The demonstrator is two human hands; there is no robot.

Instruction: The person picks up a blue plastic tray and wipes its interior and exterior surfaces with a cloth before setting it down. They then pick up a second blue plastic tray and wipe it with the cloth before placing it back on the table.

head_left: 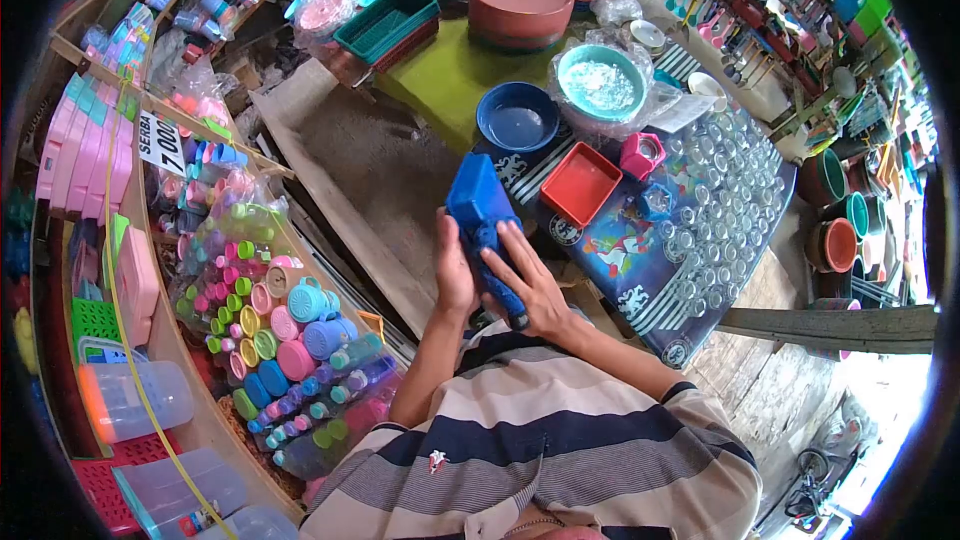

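Observation:
In front of my chest I hold a blue plastic container (478, 190), tilted up on end. My left hand (455, 275) supports it along its left side, thumb up. My right hand (530, 285) presses a dark blue cloth (508, 302) against it, fingers laid over the fabric. The cloth hangs down between both hands and hides the container's lower part. Closest on the table are a round blue basin (518, 118) and a red rectangular tray (581, 185).
A patterned table (640, 250) at right bears many glass jars (725, 200), a pink container (642, 155) and a turquoise basin (601, 82). Brown basins (520, 0) and green baskets (388, 25) stand behind. Shelves of colourful bottles (310, 330) line the left. A wooden beam (830, 328) juts in at right.

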